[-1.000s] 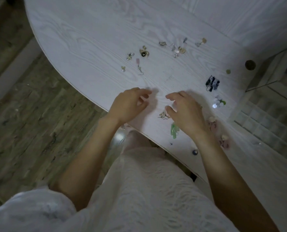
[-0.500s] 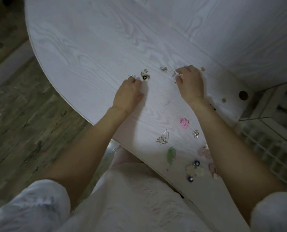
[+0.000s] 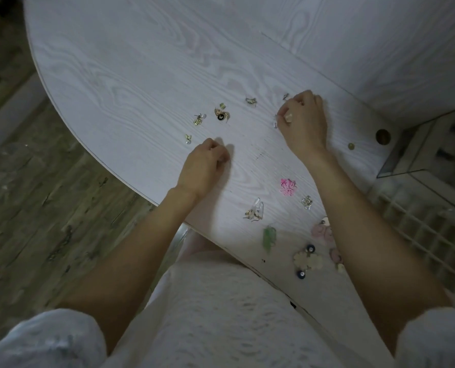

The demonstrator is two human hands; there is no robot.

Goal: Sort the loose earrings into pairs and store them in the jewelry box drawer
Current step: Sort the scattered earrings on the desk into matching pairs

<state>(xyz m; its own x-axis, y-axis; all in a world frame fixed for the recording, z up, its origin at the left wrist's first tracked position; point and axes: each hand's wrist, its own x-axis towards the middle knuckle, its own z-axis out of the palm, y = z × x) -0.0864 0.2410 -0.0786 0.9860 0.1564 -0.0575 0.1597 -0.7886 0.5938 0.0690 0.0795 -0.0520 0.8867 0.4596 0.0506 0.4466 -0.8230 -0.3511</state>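
Loose earrings lie scattered on the white wood-grain table [image 3: 141, 75]. A gold and black cluster [image 3: 222, 115], a gold and pearl one [image 3: 199, 119], a tiny one [image 3: 188, 139] and a silver one [image 3: 251, 100] sit at the far side. My left hand [image 3: 205, 166] rests just near of them, its curled fingertips pinching a small earring that is mostly hidden. My right hand [image 3: 303, 123] pinches a small beige earring [image 3: 288, 118] with a silver bit beside it. The jewelry box drawer [image 3: 420, 235], a grid of compartments, is at the right.
Nearer me lie a pink flower earring [image 3: 288, 186], a silver square one [image 3: 306, 202], a clear and gold pair [image 3: 255, 211], a green leaf [image 3: 269, 236], a cream flower [image 3: 307, 260] and dark blue studs [image 3: 310, 248]. A glass box [image 3: 420, 155] stands right. The curved table edge runs along the left.
Both hands reached from the near edge out to the far earrings. My left hand has since drawn back a little from the gold cluster, and the pink dangle earring there is gone from the table.
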